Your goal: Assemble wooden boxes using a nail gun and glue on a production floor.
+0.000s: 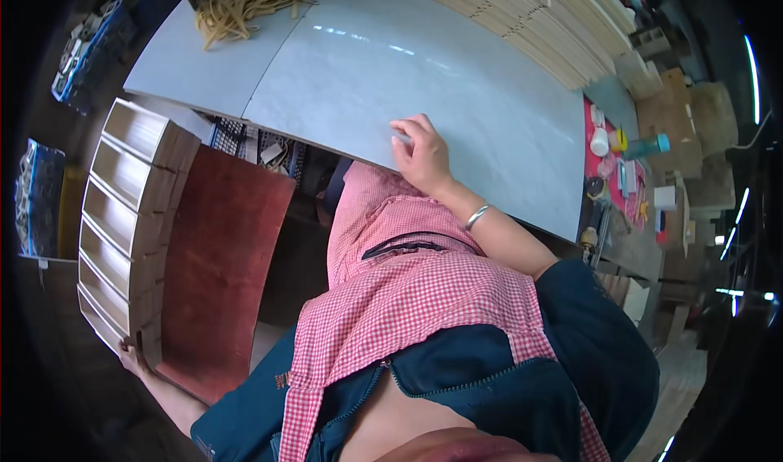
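Note:
On my left, a row of several open wooden boxes (110, 216), pale and shallow, stands along a reddish-brown board (220, 258). My left hand (133, 358) is at the near end of this row, its fingers closed around the edge of the nearest box (102, 322). Over the front part of the pale grey tabletop (342, 95) is my right hand (422, 154), a metal bangle on its wrist. Its fingers are curled in toward the thumb; whatever may be between them is too small to make out.
A heap of thin wooden strips (236, 9) lies at the far left of the table. Stacked pale wooden boards (522, 22) line its far edge. To the right, a pink-covered surface holds a white bottle (599, 142) and a teal bottle (648, 145). A dark crate (228, 136) sits under the table.

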The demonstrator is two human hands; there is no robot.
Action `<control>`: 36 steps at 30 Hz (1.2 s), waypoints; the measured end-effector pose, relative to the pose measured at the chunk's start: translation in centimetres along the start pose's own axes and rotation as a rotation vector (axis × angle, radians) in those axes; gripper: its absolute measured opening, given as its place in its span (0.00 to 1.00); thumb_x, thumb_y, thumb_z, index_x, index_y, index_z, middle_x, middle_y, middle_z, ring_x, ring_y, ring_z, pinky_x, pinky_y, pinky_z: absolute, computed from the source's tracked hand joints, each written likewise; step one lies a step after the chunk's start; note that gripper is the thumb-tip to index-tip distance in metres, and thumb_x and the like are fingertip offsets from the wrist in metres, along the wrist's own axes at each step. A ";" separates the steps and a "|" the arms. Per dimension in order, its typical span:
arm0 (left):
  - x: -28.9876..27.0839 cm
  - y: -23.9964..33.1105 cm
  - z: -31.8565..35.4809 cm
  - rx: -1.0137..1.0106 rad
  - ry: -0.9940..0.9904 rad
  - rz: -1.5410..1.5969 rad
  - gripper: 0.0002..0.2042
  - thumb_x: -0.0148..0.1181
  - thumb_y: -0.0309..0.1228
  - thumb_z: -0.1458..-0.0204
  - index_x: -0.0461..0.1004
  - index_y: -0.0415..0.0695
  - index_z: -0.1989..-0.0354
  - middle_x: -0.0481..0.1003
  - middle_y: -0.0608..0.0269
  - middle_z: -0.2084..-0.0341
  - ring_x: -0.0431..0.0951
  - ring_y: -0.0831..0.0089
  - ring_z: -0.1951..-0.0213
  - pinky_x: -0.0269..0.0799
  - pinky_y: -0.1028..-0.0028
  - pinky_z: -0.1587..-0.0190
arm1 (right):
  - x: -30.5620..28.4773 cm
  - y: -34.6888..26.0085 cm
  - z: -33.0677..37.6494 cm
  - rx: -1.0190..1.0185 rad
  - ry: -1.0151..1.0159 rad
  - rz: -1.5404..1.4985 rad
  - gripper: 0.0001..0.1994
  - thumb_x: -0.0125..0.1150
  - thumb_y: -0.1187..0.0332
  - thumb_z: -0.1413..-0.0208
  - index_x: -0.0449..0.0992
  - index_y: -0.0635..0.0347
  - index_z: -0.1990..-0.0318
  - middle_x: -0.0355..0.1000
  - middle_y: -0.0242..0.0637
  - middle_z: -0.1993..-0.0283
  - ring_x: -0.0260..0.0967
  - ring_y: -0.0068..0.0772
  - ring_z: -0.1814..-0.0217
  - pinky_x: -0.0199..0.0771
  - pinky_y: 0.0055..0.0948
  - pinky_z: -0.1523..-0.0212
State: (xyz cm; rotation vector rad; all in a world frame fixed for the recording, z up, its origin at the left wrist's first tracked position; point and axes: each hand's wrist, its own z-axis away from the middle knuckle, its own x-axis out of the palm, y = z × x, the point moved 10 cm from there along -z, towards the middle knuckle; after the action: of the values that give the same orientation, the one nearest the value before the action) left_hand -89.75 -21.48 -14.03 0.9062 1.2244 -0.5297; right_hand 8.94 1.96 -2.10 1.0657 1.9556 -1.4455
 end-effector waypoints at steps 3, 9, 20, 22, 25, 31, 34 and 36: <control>3.7 7.4 3.4 0.051 0.163 -0.065 0.19 0.48 0.29 0.45 0.75 0.44 0.45 0.79 0.51 0.53 0.78 0.49 0.55 0.72 0.60 0.52 | -1.2 0.2 0.2 0.018 0.026 0.042 0.12 0.59 0.76 0.45 0.77 0.62 0.53 0.71 0.35 0.57 0.70 0.28 0.67 0.72 0.24 0.66; -0.9 9.3 10.2 0.053 0.557 -0.276 0.18 0.49 0.25 0.50 0.75 0.40 0.50 0.78 0.45 0.56 0.76 0.44 0.58 0.71 0.58 0.52 | -2.5 2.2 -0.4 0.024 -0.023 -0.095 0.12 0.59 0.76 0.45 0.76 0.63 0.53 0.72 0.34 0.58 0.70 0.28 0.67 0.73 0.24 0.65; 14.0 22.3 22.6 -0.167 0.223 0.245 0.14 0.59 0.37 0.45 0.83 0.40 0.59 0.81 0.55 0.71 0.76 0.63 0.70 0.73 0.68 0.64 | -36.7 33.1 -4.4 0.506 0.542 0.537 0.21 0.53 0.56 0.40 0.71 0.65 0.49 0.78 0.50 0.61 0.75 0.61 0.59 0.74 0.50 0.59; 15.9 21.4 22.4 -0.164 0.175 0.337 0.15 0.60 0.39 0.44 0.83 0.40 0.58 0.82 0.57 0.72 0.76 0.65 0.71 0.73 0.70 0.66 | -40.0 38.1 -6.5 0.513 0.595 0.550 0.23 0.51 0.55 0.40 0.72 0.68 0.49 0.78 0.53 0.58 0.75 0.61 0.57 0.75 0.51 0.58; 19.2 23.7 21.2 -0.174 0.208 0.411 0.16 0.58 0.41 0.43 0.83 0.42 0.57 0.82 0.57 0.69 0.78 0.62 0.69 0.74 0.70 0.63 | -43.6 42.8 -9.8 0.572 0.645 0.578 0.24 0.51 0.54 0.40 0.75 0.71 0.55 0.79 0.53 0.62 0.77 0.55 0.63 0.76 0.45 0.62; 14.4 33.0 18.0 -0.215 0.279 0.364 0.17 0.56 0.41 0.41 0.82 0.40 0.55 0.83 0.55 0.64 0.80 0.58 0.64 0.75 0.71 0.58 | -43.1 44.6 -11.3 0.894 0.461 0.046 0.25 0.52 0.50 0.44 0.80 0.70 0.68 0.78 0.45 0.75 0.73 0.41 0.79 0.76 0.34 0.73; 11.7 37.4 17.6 -0.074 0.328 0.212 0.16 0.54 0.38 0.40 0.81 0.39 0.53 0.82 0.53 0.60 0.81 0.56 0.61 0.75 0.71 0.54 | -43.7 47.3 -12.3 0.858 0.501 0.007 0.25 0.57 0.48 0.46 0.80 0.66 0.72 0.75 0.37 0.81 0.66 0.30 0.87 0.71 0.25 0.80; 10.8 45.5 17.6 -0.013 0.233 0.309 0.16 0.55 0.36 0.40 0.80 0.39 0.51 0.82 0.52 0.58 0.81 0.57 0.58 0.75 0.70 0.53 | -44.8 47.7 -11.8 0.923 0.440 0.067 0.24 0.61 0.47 0.48 0.80 0.66 0.71 0.76 0.37 0.79 0.67 0.29 0.86 0.71 0.23 0.80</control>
State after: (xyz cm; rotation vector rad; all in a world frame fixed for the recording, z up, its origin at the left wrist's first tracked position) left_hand -41.49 -9.20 -9.37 1.1451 1.2628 -0.1723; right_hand 74.42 6.07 8.54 1.9418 1.4328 -2.2995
